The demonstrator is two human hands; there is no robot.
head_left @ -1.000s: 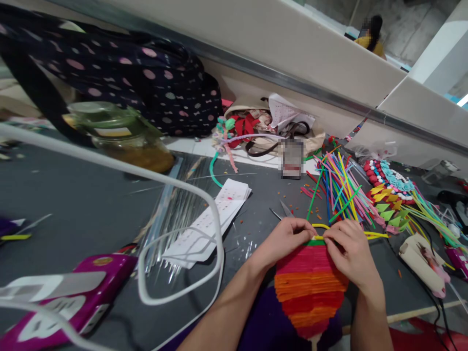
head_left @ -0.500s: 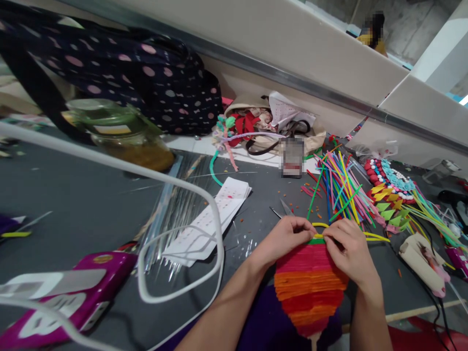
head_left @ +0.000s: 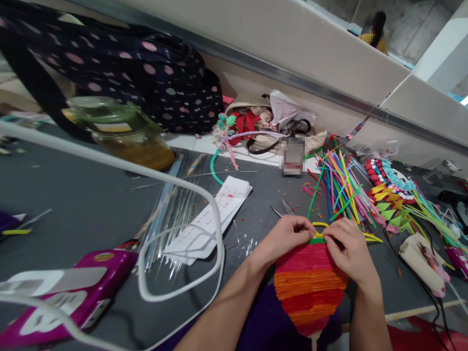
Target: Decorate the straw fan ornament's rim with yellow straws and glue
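Note:
Both my hands are at the top edge of a leaf-shaped craft piece (head_left: 310, 282) on a stick, banded in pink, orange and red with a green strip on top. My left hand (head_left: 291, 235) pinches a yellow pipe cleaner (head_left: 320, 224) at the left of that edge. A short way off, my right hand (head_left: 346, 248) pinches the yellow strand too, its loose ends sticking out to the right. The fingertips hide part of the strand. Just beyond my left hand, scissors (head_left: 286, 206) lie partly covered. A pile of coloured pipe cleaners (head_left: 341, 187) lies beyond my right hand.
A white cable (head_left: 221, 229) loops over the left side, near a purple device (head_left: 106, 275). Folded printed paper (head_left: 228, 200) rests on clear sticks (head_left: 166, 209). A green-lidded jar (head_left: 135, 148), a dotted bag (head_left: 161, 83) and a glue gun (head_left: 422, 261) stand around.
The loose yellow ends at the right have drawn in slightly toward my right hand. Both hands keep nearly the same place and pinch.

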